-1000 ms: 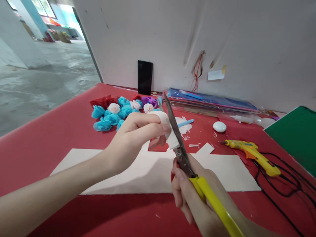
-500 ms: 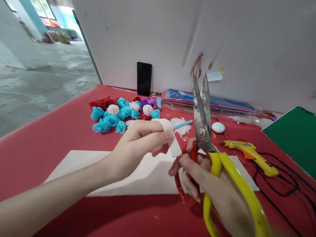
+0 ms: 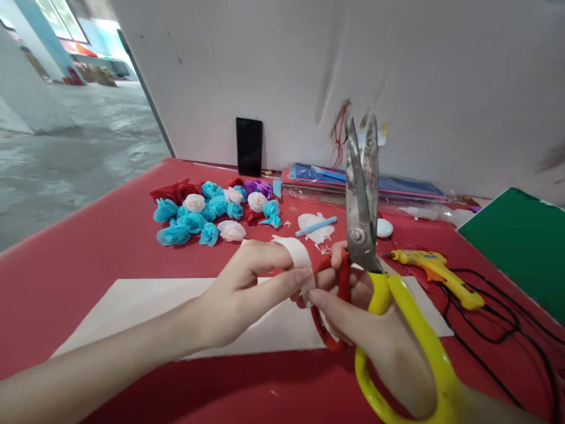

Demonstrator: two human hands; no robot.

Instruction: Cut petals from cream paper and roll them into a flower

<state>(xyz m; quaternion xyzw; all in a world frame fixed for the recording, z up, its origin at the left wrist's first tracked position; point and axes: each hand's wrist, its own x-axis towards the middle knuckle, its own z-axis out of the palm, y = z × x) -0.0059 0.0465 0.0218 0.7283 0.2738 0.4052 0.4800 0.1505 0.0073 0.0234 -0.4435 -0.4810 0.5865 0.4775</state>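
Note:
My left hand [image 3: 247, 285] pinches a strip of pale white crepe paper [image 3: 299, 254] between thumb and fingers, just above the white sheet [image 3: 145, 306] on the red table. My right hand [image 3: 366, 321] grips large scissors [image 3: 362, 200] by their yellow and red handles, blades pointing straight up and slightly apart. The right hand's index finger and thumb touch the lower end of the paper strip beside my left fingertips.
A heap of blue, white, red and purple paper flowers [image 3: 207, 209] lies at the back left. A yellow glue gun [image 3: 435, 268] with a black cable [image 3: 507, 330] sits on the right. A black phone [image 3: 248, 146] leans on the wall. Coloured paper packs [image 3: 388, 184] and a green board [image 3: 521, 241] lie behind.
The scissors swung from cutting at the paper strip to blades pointing upward. My hands lowered and came together, the right fingers now touching the strip.

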